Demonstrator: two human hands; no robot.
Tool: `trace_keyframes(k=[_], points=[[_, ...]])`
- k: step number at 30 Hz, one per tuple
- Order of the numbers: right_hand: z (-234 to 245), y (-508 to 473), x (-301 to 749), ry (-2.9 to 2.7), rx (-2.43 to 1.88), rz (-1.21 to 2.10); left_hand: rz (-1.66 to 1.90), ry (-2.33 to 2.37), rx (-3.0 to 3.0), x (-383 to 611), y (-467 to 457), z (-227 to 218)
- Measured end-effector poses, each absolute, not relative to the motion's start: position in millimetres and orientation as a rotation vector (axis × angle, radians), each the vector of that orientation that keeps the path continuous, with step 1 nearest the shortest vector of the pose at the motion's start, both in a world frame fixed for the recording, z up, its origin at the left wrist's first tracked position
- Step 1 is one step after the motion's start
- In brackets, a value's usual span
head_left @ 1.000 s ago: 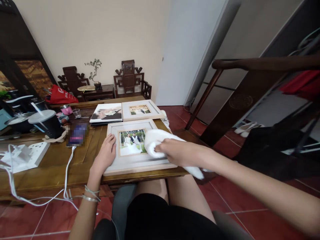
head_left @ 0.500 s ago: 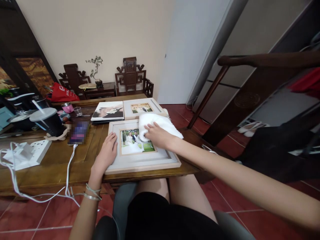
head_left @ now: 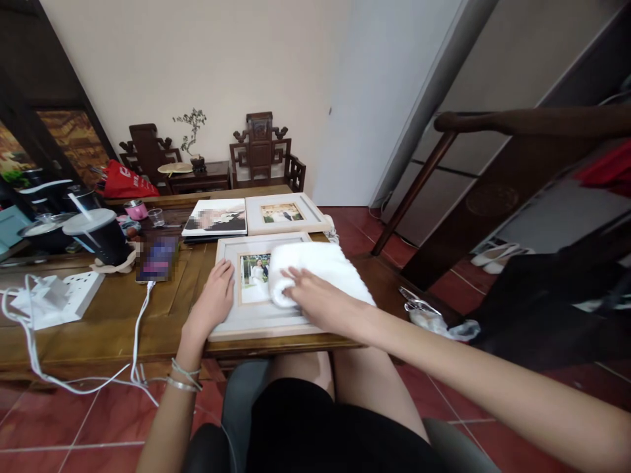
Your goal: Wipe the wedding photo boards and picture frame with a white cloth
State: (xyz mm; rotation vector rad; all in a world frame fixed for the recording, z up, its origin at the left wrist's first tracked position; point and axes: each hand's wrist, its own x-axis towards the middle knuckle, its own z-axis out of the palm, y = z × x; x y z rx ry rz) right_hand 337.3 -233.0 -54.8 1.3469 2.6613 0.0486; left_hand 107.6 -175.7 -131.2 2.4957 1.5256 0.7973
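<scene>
A pale wooden picture frame (head_left: 231, 322) with a wedding photo lies flat at the near edge of the brown table (head_left: 113, 322). My left hand (head_left: 213, 303) rests flat on the frame's left border, fingers stretched out. My right hand (head_left: 315, 297) presses a white cloth (head_left: 315, 263) onto the glass, covering the right half of the photo. The fingers lie over the cloth rather than wrapping it.
Behind the near frame lie a second framed photo (head_left: 286, 213) and a photo book (head_left: 215, 218). To the left are a phone (head_left: 158, 259) on a white cable, a power strip (head_left: 59, 295), a lidded cup (head_left: 96, 235). Carved chairs stand at the wall; a dark railing rises on the right.
My right hand has swept the cloth from the frame's right border up to its top, then back down and left over the photo. My left hand has stayed on the left border.
</scene>
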Motion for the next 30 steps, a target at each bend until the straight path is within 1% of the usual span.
trace_keyframes(k=[2,5,9,13,18,21,23,25,30], points=[[-69,-200,338,2.680,1.420,0.171,0.788,1.517,2.502,107,-175,-130],[-78,-153,337,2.681,1.488,0.346,0.788,1.508,2.510,106,-175,-129],[-78,-137,333,2.632,1.487,0.401,0.795,1.523,2.502,105,-174,-130],[-70,-184,337,2.617,1.335,0.264,0.820,1.520,2.499,105,-173,-132],[-34,-253,344,2.589,1.166,-0.127,0.815,1.545,2.488,107,-174,-132],[-25,-267,340,2.600,1.167,-0.277,0.802,1.541,2.497,107,-174,-132],[-33,-259,334,2.660,1.157,-0.223,0.811,1.536,2.495,107,-174,-132],[-49,-238,328,2.704,1.189,-0.086,0.822,1.529,2.489,107,-174,-133],[-81,-161,312,2.655,1.469,0.296,0.836,1.506,2.484,105,-174,-132]])
